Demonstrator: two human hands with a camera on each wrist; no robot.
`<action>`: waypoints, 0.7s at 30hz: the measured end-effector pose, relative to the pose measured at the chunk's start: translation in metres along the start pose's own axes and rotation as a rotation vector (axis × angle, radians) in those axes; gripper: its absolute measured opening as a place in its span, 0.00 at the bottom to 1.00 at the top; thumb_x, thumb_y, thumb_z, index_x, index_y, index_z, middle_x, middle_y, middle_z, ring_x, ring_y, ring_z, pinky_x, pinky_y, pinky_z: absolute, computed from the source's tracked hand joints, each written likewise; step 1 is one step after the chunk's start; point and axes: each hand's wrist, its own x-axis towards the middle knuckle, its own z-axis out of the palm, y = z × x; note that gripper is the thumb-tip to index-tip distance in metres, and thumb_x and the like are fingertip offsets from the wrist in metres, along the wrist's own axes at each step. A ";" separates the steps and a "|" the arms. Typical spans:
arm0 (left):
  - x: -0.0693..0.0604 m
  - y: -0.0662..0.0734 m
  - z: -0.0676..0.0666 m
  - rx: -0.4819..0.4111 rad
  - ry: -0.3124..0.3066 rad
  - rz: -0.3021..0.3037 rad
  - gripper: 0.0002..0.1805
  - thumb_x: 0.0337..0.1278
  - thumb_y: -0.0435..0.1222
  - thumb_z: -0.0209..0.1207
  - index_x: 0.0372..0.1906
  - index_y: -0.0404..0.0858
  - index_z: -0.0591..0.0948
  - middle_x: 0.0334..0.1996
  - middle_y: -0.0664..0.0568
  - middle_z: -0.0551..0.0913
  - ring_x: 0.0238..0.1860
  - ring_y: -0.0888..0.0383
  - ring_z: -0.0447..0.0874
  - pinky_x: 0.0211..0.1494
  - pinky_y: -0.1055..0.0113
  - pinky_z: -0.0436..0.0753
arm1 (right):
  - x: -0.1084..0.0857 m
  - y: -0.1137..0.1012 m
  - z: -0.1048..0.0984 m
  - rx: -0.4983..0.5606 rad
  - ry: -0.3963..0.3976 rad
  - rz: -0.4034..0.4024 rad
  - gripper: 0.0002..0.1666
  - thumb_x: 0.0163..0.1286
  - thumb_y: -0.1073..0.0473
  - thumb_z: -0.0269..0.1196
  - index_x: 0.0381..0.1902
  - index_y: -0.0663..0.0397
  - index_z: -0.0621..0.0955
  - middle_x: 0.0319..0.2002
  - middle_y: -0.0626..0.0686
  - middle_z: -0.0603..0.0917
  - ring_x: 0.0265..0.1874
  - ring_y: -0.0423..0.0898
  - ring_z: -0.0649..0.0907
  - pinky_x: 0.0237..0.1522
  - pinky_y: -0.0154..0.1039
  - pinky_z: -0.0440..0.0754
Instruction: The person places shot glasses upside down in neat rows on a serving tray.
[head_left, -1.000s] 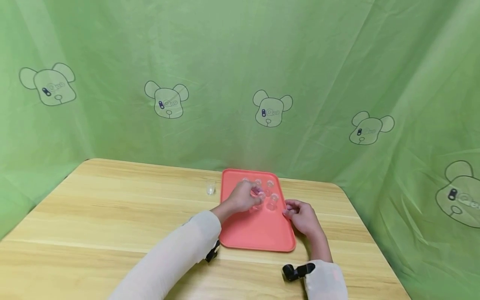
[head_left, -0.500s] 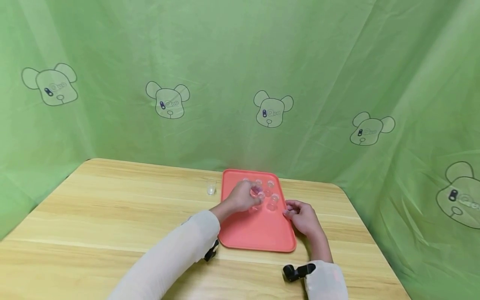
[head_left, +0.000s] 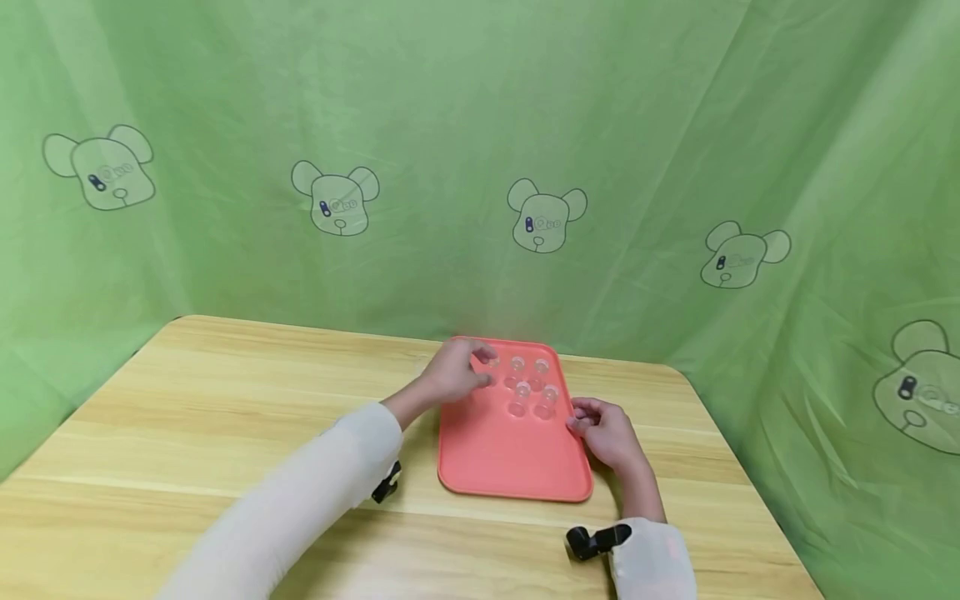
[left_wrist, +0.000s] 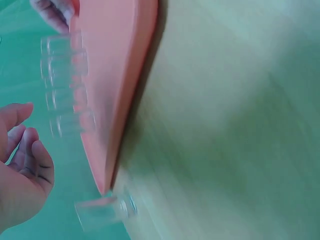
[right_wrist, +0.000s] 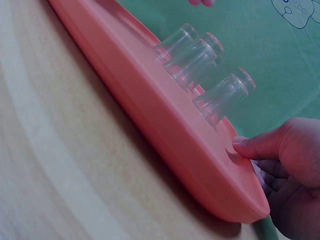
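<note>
On the red tray point(head_left: 517, 458) stand several small clear shot glasses point(head_left: 519, 400), which look turned upside down. My left hand point(head_left: 453, 371) is over the tray's back left corner, hiding part of the glasses there. In the left wrist view that hand's fingers point(left_wrist: 42, 160) are loosely bent, with nothing between them and the thumb. My right hand point(head_left: 606, 429) holds the tray's right rim, thumb on top and fingers under it, as the right wrist view shows. One more shot glass point(left_wrist: 102, 212) stands upright on the table just left of the tray.
The wooden table point(head_left: 247, 417) extends on both sides of the tray. A green curtain point(head_left: 435, 125) printed with bear heads hangs close behind the tray and along the sides.
My left hand has left the front glass of the group, which stays on the tray, and moved back and to the left. My right hand keeps its place at the rim.
</note>
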 end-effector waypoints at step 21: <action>-0.027 -0.053 -0.068 0.020 0.070 -0.083 0.27 0.59 0.39 0.72 0.61 0.34 0.81 0.55 0.41 0.82 0.43 0.51 0.83 0.50 0.57 0.83 | 0.000 -0.001 0.000 -0.001 0.000 0.017 0.23 0.75 0.66 0.61 0.66 0.65 0.76 0.49 0.61 0.81 0.45 0.52 0.78 0.40 0.36 0.81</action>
